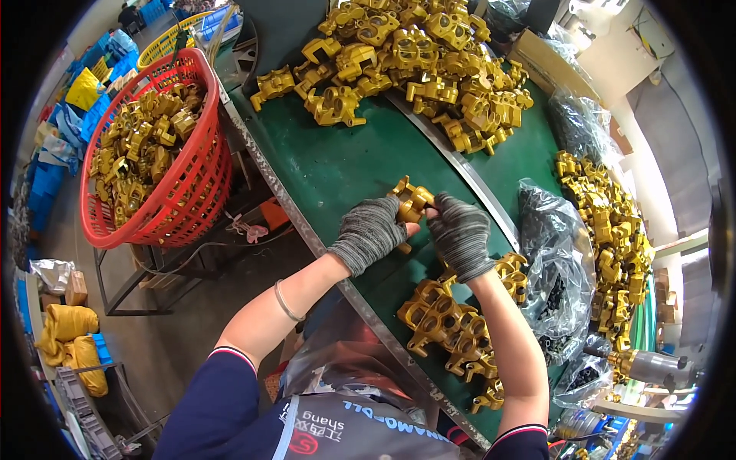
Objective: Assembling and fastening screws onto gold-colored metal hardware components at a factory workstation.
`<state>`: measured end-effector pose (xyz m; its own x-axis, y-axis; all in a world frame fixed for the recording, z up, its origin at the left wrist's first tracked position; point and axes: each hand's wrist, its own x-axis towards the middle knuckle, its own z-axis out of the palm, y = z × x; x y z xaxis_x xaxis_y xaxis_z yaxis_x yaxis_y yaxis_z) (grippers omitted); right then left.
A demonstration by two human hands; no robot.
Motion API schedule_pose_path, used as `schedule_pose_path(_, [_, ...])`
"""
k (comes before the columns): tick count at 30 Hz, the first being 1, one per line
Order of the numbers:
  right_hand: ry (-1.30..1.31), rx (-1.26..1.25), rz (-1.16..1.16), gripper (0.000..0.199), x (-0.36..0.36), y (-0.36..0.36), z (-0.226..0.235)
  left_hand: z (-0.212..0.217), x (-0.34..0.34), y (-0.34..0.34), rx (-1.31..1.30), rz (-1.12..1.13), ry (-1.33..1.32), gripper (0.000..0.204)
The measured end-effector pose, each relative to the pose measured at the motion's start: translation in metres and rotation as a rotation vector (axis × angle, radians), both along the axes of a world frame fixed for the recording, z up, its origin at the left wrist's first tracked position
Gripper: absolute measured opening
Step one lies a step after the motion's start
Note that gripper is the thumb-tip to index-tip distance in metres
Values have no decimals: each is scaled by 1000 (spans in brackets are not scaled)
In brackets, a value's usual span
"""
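Note:
A gold-coloured metal casting, seemingly a brake caliper (pixel 412 201), is held up over the green worktop between my two hands, both in grey knitted gloves with bare fingertips. My left hand (pixel 371 231) wraps round its left side, thumb across the lower part. At its right end, my right hand (pixel 462 236) is closed with fingers curled and the thumb against the metal; any small part between those fingers is hidden. Below my right wrist lie several more gold calipers (pixel 448 322), grouped close together, partly covered by my forearm.
A large heap of calipers (pixel 414 46) covers the far worktop. A metal strip (pixel 460 161) crosses the green surface (pixel 322 169). To the right are a clear bag of small black parts (pixel 556 268) and a caliper row (pixel 613 245). A red basket (pixel 157 222) of calipers stands left.

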<state>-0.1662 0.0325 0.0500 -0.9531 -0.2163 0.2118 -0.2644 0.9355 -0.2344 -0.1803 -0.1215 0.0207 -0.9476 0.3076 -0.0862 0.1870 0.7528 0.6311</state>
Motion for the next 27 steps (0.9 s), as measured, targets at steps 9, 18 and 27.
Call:
schedule_pose_path(9, [-651,-1068,-156,23,0,-4,13,-4,23,9,11,65,88,42])
schedule_pose_path(18, [210,247,189,28,8,7,-5,1,18,-1,27,-24,-19,41])
schedule_pose_path(27, [-62,-54,44,22,13,6,-8,-10,23,-3,52,-3,54,44])
